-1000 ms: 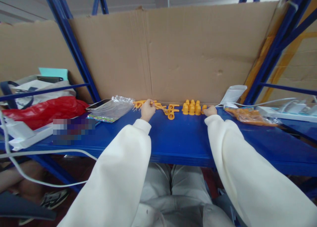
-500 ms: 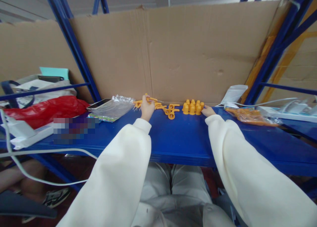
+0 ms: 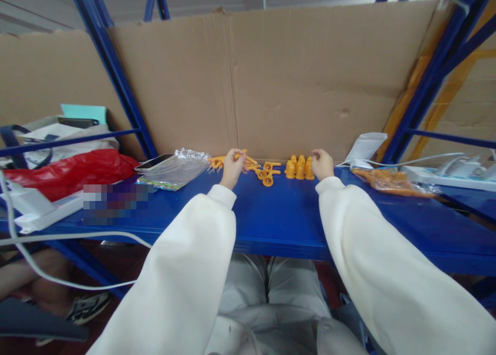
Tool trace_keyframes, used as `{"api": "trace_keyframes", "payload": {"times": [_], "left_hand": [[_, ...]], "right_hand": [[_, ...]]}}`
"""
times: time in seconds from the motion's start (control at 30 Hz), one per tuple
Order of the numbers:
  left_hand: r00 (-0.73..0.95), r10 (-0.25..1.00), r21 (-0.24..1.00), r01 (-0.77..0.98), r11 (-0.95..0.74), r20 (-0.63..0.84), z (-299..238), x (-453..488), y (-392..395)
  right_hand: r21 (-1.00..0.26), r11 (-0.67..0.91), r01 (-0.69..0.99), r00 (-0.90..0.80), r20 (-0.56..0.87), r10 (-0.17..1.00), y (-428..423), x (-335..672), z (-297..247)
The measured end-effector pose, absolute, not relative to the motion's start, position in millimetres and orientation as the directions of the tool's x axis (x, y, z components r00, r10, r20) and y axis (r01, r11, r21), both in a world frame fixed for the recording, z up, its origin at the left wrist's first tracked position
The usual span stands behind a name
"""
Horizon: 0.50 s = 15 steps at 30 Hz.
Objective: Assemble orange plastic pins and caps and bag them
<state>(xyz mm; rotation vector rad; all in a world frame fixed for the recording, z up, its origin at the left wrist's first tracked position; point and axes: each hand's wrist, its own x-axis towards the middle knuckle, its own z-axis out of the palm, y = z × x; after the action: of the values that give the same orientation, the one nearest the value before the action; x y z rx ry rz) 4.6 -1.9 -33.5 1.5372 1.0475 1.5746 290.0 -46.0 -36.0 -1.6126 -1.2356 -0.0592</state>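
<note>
Yellow cup-shaped pieces stand upright in a tight cluster on the blue shelf, near the cardboard panel at the back. In the head view, their long axes run vertically, narrower ends up. They lie directly left of the fingers of the right hand, which is much the nearer hand; its fingertips are curled together just beside the cluster's right edge, and I cannot tell whether anything is pinched in them or whether they touch the closest piece.

On the cluster's other side, well apart from it, the left hand has its fingers drawn narrow, seemingly around a slender yellow piece whose end pokes out past them. More slender pieces with chains lie to that hand's left. Between the two hands rest short-handled yellow pieces, round openings showing, their handles pointing right, toward the cups. Farther out are a clear plastic bag at left and a bag of orange pieces at right.
</note>
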Motion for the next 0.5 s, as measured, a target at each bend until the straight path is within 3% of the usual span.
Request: {"api": "trace_keyframes", "payload": {"times": [0.07,0.17,0.3,0.37,0.5], "left_hand": [[0.013,0.927,0.927,-0.003,-0.375,0.375,-29.7,5.3,-7.9],[0.135,0.947,0.955,-0.107,-0.278,0.291,-25.9,7.0,-16.7],[0.318,0.923,0.964,-0.221,-0.149,0.216,-25.3,10.4,-23.6],[0.385,0.898,0.958,-0.262,-0.113,0.211,-26.1,11.2,-23.9],[0.447,0.866,0.949,-0.304,-0.090,0.225,-27.7,11.1,-21.4]], "right_hand": [[-0.659,0.239,0.713,0.358,0.635,0.684,-47.8,272.4,-31.7],[-0.734,0.405,0.546,0.200,0.583,0.787,-51.4,238.6,-31.2],[-0.936,0.314,0.160,-0.123,0.297,0.947,-59.6,197.1,-37.6],[-0.960,0.280,0.023,-0.204,0.269,0.941,-63.8,185.9,-40.3],[-0.956,0.272,-0.106,-0.176,0.288,0.941,-68.9,182.5,-41.2]]}}
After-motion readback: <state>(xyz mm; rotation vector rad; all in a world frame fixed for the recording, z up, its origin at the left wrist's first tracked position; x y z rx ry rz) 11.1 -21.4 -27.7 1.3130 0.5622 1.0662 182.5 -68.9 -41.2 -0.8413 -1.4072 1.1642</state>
